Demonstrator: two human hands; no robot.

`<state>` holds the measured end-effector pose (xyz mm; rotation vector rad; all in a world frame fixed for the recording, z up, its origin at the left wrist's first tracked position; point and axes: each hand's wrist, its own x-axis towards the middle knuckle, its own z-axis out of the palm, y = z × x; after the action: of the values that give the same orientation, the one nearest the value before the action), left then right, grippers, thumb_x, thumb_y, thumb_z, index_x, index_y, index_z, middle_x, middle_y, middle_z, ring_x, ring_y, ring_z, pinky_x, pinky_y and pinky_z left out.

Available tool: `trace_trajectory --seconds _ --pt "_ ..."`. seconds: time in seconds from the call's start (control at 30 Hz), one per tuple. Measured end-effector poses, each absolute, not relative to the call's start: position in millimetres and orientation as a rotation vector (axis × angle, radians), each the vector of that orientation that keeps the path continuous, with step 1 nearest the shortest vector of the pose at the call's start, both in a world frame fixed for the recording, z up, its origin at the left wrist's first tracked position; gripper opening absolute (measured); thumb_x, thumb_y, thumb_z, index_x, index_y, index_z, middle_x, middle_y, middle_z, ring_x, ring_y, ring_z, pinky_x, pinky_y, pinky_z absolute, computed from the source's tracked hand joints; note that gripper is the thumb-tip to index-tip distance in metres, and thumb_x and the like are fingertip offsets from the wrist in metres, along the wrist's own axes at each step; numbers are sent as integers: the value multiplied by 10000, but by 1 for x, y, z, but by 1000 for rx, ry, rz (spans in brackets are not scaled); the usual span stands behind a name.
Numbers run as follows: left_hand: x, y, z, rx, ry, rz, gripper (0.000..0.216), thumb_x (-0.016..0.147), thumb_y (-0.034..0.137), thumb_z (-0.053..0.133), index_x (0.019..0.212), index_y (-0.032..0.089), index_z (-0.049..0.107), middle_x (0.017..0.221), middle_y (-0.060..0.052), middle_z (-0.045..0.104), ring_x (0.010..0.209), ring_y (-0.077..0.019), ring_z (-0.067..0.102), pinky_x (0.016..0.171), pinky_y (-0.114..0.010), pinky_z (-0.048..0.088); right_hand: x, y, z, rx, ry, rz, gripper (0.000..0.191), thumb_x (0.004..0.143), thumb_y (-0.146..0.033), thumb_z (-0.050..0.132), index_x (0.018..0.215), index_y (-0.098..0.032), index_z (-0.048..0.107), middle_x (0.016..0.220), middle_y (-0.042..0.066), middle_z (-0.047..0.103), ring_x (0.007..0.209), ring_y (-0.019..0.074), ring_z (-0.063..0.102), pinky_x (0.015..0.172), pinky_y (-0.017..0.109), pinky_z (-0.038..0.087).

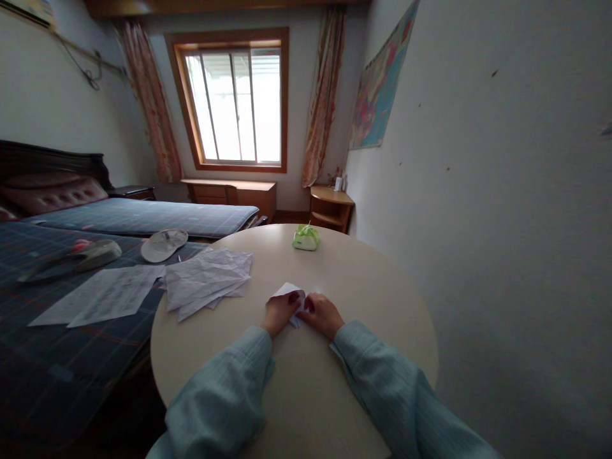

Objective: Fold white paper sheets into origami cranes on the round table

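A small folded piece of white paper (pixel 288 289) is between my two hands, just above or on the round cream table (pixel 377 299). My left hand (pixel 281 312) grips its left side, with thumb and fingers closed together. On the right side, my right hand (pixel 323 313) pinches the paper's edge with its fingertips. Parts of the paper are hidden behind my fingers. Beyond my hands stands a green and white tissue pack (pixel 305 238).
A stack of creased white sheets (pixel 208 277) lies at the table's left edge. Printed sheets (pixel 108 296) and a pale cap (pixel 164 245) rest on the plaid-covered bed (pixel 95 357). A white wall (pixel 502 255) runs close along the right.
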<state>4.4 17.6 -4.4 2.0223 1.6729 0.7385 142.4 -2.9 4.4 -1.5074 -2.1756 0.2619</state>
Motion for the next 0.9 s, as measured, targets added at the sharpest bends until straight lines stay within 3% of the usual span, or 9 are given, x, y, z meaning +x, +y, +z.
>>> trace_trajectory --seconds 0.9 --pt "7 11 9 2144 1694 643 217 762 243 464 908 231 624 823 -18 629 795 -153 570 692 -212 383 143 -1 3 -1501 -2175 257 193 682 -336 617 681 -167 523 679 4 521 654 113 448 605 222 328"
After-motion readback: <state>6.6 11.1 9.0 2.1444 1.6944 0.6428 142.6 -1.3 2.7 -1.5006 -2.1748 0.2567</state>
